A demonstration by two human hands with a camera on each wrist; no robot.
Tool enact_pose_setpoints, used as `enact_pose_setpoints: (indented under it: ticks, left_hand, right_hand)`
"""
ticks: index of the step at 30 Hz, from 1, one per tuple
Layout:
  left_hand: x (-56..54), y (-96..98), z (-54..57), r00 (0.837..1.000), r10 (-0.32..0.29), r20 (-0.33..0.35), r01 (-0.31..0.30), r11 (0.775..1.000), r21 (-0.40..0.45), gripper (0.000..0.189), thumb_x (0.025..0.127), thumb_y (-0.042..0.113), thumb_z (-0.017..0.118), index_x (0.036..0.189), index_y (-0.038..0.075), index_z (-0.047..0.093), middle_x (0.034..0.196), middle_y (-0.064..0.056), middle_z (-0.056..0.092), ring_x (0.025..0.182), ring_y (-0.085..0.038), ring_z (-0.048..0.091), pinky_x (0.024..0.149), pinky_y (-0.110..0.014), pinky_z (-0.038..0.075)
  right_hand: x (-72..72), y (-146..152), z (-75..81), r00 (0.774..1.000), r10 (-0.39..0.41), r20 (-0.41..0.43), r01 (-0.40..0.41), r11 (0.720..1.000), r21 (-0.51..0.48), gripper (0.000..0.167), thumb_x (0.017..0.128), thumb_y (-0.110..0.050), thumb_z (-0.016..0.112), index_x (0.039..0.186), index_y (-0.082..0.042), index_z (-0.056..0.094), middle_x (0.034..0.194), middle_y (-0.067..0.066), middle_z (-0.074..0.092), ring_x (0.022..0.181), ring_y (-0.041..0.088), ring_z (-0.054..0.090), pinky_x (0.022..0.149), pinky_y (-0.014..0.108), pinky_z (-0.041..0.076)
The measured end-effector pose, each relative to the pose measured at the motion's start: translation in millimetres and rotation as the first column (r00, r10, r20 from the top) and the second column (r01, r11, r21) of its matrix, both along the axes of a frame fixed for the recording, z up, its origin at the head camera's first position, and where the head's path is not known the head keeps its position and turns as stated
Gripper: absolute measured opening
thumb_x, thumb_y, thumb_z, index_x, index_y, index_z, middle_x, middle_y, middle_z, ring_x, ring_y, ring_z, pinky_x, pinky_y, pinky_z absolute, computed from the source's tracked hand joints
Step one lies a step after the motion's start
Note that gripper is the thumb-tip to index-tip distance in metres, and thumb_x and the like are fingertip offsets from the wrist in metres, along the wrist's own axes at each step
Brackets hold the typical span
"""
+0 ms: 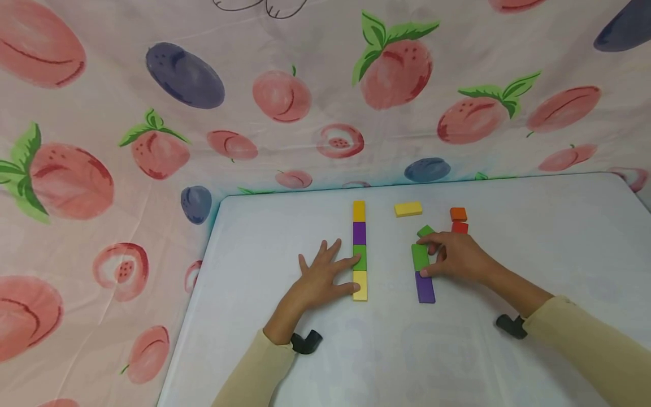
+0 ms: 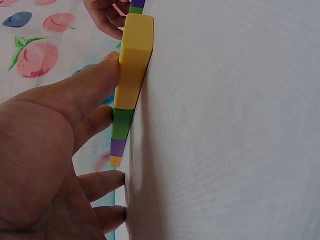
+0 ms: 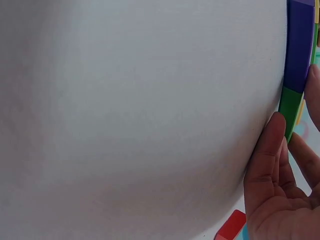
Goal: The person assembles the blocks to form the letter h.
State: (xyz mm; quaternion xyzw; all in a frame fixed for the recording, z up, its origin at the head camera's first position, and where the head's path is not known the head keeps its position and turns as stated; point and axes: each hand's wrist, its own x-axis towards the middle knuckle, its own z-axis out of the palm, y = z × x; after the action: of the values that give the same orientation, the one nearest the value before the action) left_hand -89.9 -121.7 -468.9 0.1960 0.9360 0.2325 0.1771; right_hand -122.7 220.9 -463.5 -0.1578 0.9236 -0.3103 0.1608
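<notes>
A straight row of blocks runs away from me in the head view: a light yellow block [image 1: 360, 293] nearest, then a green, a purple and an orange-yellow block [image 1: 359, 211]. My left hand [image 1: 317, 282] lies at the row's left side with fingers spread, its thumb touching the yellow block [image 2: 135, 65] and its index finger the green one. To the right, my right hand [image 1: 458, 257] holds a green block [image 1: 420, 258] between thumb and curled fingers. That block stands end to end with a purple block [image 1: 425, 288]; the thumb lies near their joint.
Past the right fingers lies another green block [image 1: 425, 230], partly hidden. A yellow block [image 1: 408, 209] lies farther back. An orange block [image 1: 458, 214] and a red block [image 1: 460, 227] lie behind the right hand. Fruit-printed cloth [image 1: 305, 56] hangs along the white table's [image 1: 254, 226] back edge.
</notes>
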Motion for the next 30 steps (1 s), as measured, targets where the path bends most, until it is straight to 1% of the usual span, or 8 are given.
enact_pose_setpoints:
  ticks: [9, 16, 23, 30]
  left_hand:
    - [0.7, -0.4, -0.4, 1.000, -0.002, -0.002, 0.002, 1.000, 0.003, 0.063, 0.093, 0.056, 0.067, 0.151, 0.041, 0.049, 0.172, -0.006, 0.018, 0.160, -0.040, 0.004, 0.110, -0.084, -0.004]
    - [0.2, -0.1, -1.7, 1.000, -0.003, -0.004, 0.003, 1.000, -0.010, 0.064, 0.093, 0.056, 0.068, 0.151, 0.041, 0.048, 0.172, -0.006, 0.017, 0.160, -0.039, 0.005, 0.110, -0.084, -0.003]
    - [0.9, -0.3, 0.8, 1.000, -0.002, -0.002, 0.002, 1.000, -0.001, 0.063, 0.093, 0.056, 0.068, 0.151, 0.040, 0.049, 0.172, -0.007, 0.018, 0.159, -0.040, 0.005, 0.109, -0.085, -0.003]
    - [1.5, -0.1, 0.6, 1.000, 0.001, -0.007, -0.001, 1.000, 0.003, 0.063, 0.092, 0.056, 0.068, 0.151, 0.040, 0.049, 0.172, -0.007, 0.018, 0.159, -0.040, 0.005, 0.110, -0.085, -0.004]
  right_hand:
    - [0.0, -0.6, -0.5, 1.000, 0.003, 0.000, -0.003, 1.000, 0.006, 0.071, 0.072, -0.039, 0.093, 0.130, -0.008, 0.068, 0.094, -0.001, 0.066, 0.076, 0.012, 0.058, 0.065, 0.025, 0.049]
    - [1.1, 0.0, -0.3, 1.000, 0.004, -0.002, -0.004, 1.000, -0.002, 0.070, 0.072, -0.038, 0.093, 0.130, -0.008, 0.068, 0.094, 0.000, 0.065, 0.075, 0.011, 0.058, 0.065, 0.025, 0.049]
    - [2.0, -0.2, 0.9, 1.000, 0.012, -0.009, -0.012, 1.000, -0.005, 0.069, 0.073, -0.037, 0.093, 0.130, -0.008, 0.068, 0.095, -0.001, 0.065, 0.075, 0.010, 0.059, 0.065, 0.025, 0.049]
    - [2.4, 0.3, 0.0, 1.000, 0.010, -0.012, -0.010, 1.000, -0.003, 0.069, 0.073, -0.037, 0.093, 0.131, -0.009, 0.068, 0.094, -0.001, 0.065, 0.074, 0.010, 0.058, 0.064, 0.025, 0.049]
